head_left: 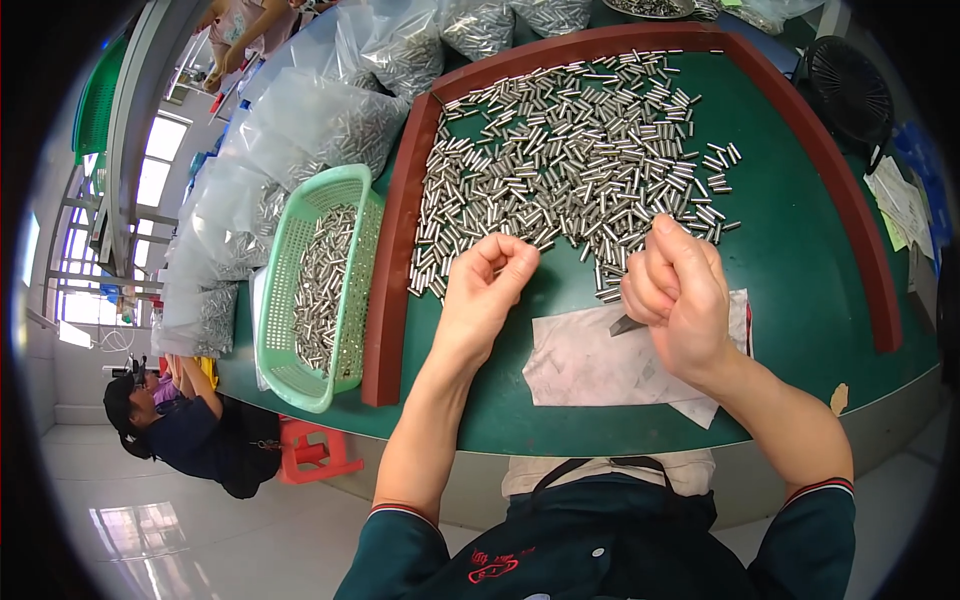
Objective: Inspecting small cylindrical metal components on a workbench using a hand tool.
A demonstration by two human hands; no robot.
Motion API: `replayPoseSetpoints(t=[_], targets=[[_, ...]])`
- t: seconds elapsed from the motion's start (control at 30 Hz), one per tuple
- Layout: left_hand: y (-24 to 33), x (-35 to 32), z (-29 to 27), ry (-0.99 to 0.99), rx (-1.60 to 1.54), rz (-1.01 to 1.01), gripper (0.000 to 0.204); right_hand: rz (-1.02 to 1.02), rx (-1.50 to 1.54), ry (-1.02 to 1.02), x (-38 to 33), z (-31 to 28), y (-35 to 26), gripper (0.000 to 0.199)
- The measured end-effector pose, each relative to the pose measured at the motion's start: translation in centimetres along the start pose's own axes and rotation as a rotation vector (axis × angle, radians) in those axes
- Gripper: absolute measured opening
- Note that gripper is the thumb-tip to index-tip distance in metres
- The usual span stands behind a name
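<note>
Dark green short-sleeved top fills bottom centre. Bare left hand, mid-frame: thumb pressed to curled index, contents hidden. Bare right hand, right of centre: fingers curled in; can't tell if it grips the grey pointed tip beside it. Forearms angle up from below. Shiny cylindrical metal pins scattered upper centre on smooth green tabletop.

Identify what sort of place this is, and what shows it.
Probably a factory workshop: small metal pins heaped in bulk on a green worktop, more metal pieces in a pale green basket, and clear plastic bags of metal parts lined up alongside.
</note>
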State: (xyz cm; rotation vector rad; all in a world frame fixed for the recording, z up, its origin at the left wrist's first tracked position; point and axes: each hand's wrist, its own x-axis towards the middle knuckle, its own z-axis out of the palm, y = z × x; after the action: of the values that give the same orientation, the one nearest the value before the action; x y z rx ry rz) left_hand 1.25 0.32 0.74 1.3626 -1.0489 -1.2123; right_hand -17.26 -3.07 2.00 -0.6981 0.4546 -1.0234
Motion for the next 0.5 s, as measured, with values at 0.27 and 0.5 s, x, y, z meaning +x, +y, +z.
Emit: replayPoseSetpoints(t=[0.27, 0.5], targets=[[-0.5, 0.8, 2.1, 0.134, 0.964, 0.399, 0.013, -0.011, -0.006, -0.002, 0.0, 0.0, 0.0, 0.041], [-0.7, 0.4, 1.2, 0.219, 0.93, 0.416, 0.013, 0.0, 0.019, 0.007, 0.0, 0.0, 0.0, 0.041]])
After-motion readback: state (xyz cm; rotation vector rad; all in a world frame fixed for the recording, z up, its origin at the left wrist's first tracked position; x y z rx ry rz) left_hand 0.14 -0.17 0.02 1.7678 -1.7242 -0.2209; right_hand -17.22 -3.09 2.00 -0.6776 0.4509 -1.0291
